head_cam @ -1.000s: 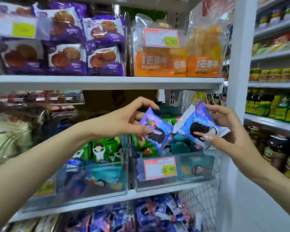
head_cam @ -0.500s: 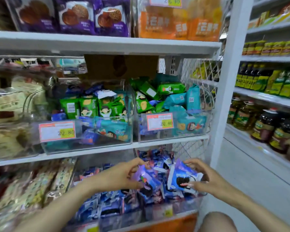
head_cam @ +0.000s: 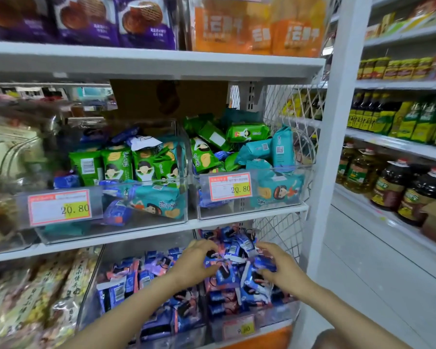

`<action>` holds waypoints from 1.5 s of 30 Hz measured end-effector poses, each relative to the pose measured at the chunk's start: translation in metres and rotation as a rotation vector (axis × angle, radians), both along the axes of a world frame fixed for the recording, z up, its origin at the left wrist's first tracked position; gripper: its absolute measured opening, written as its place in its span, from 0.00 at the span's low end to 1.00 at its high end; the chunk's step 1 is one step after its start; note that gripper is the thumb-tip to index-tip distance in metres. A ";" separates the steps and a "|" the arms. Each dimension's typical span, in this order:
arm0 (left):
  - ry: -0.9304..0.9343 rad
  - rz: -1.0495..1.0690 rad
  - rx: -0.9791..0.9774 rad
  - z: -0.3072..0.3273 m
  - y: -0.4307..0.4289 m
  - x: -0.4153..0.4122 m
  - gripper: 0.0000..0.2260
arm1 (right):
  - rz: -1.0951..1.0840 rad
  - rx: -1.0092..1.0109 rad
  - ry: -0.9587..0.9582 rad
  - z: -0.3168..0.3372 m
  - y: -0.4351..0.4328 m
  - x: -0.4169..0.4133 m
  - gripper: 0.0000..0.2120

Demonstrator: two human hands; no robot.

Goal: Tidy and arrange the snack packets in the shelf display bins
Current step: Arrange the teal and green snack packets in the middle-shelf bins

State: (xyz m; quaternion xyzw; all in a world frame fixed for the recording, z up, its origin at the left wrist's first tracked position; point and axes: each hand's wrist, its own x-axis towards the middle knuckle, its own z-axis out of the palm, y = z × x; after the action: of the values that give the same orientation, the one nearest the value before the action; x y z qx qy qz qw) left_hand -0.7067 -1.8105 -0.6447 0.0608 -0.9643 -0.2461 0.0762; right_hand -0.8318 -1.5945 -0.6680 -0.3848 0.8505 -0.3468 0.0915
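Hands in the bottom bin of blue packets

Both hands reach into the clear bin at the lower centre of the frame, which is heaped with small blue packets. The left hand lies on the pile with its fingers bent down over the packets and its thumb underneath. The right hand lies just beside it, to the right, with its fingers pushed in among the packets. Motion blur hides the fingertips, so I cannot tell whether either hand has a packet pinched or only rests on the heap.

On the shelf above, two more clear bins stand side by side, each with a red-edged price tag on its front. The left one holds green packets standing in a row, with teal and blue ones mixed in below. The right one holds green and teal packets piled loosely. Purple packs and orange packs fill the top of the frame. Bottles of oil stand on shelves at the right edge.
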 end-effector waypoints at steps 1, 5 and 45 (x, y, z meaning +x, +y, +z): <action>0.048 -0.064 -0.025 0.008 0.001 0.010 0.14 | 0.030 -0.027 0.024 0.009 0.002 0.007 0.25; 0.295 -0.253 -0.126 0.057 0.008 0.051 0.10 | 0.150 -0.159 0.129 0.057 0.014 0.040 0.20; 0.201 -0.278 -0.095 0.249 -0.016 -0.031 0.10 | 0.251 -0.401 0.315 0.219 -0.033 0.003 0.18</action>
State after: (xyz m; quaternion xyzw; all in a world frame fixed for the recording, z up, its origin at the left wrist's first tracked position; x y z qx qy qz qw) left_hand -0.7382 -1.8264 -0.3957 -0.1015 -0.9615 -0.2134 0.1403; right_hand -0.8288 -1.6276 -0.4485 -0.5468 0.7142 -0.4302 -0.0773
